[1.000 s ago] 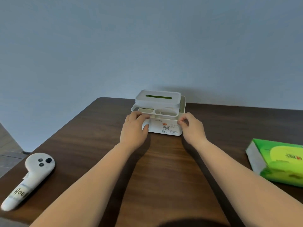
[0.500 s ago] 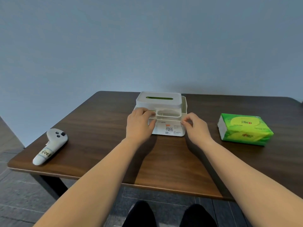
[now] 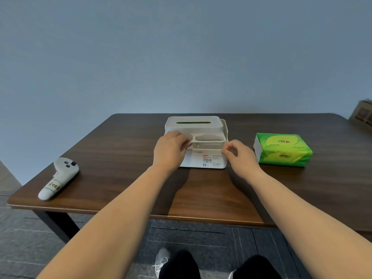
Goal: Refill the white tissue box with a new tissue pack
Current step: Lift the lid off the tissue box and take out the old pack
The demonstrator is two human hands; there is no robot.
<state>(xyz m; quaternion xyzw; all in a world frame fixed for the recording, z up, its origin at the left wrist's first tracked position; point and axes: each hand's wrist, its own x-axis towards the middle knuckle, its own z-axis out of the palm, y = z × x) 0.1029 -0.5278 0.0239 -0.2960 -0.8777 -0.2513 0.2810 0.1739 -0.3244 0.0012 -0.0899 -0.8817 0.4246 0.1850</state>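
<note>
Head view: the white tissue box (image 3: 203,158) on the tabletop (image 3: 120,158) is now held at its front corners, left hand (image 3: 171,152) and right hand (image 3: 239,156) pinched narrow on it; the view has drawn back since 1 second ago, so the green tissue pack (image 3: 281,150) is seen whole, untouched at the right.

tray (image 3: 209,137) lifted higher, hands (image 3: 171,152) raised

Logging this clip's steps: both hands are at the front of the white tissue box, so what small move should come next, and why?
Probably lift the lid off the white tissue box. The left hand and right hand each grip a front corner, the lid looks closed, and the green tissue pack lies unused on the table beside it.
</note>
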